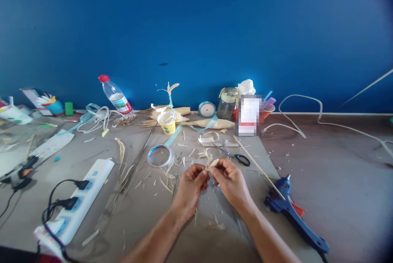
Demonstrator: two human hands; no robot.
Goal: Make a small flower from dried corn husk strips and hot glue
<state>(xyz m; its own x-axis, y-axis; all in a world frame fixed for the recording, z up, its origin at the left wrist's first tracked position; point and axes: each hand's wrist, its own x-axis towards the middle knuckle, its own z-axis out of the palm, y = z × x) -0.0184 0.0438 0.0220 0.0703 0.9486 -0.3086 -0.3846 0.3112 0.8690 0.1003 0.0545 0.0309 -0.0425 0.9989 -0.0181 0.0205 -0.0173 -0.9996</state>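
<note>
Both my hands meet over the middle of the table, pinching a small pale piece of dried corn husk [212,164]. My left hand [194,182] grips its lower end between thumb and fingers. On the other side, my right hand [229,177] pinches the piece's right edge. Just beyond my fingers lie black-handled scissors [242,159] and scattered husk scraps. A clear tape roll [159,156] rests to the left of my left hand. Further back, a yellow and white paper cup [167,123] holds an upright stem wrapped in light blue, with husk pieces at its top.
A blue glue gun [296,211] lies at the right, a thin wooden stick [258,166] across it. At the left is a white power strip [82,201] with black plugs. Thin wires [135,162], a leaning bottle [116,97], a lidded jar [226,104] and a ribbon spool [206,109] stand about.
</note>
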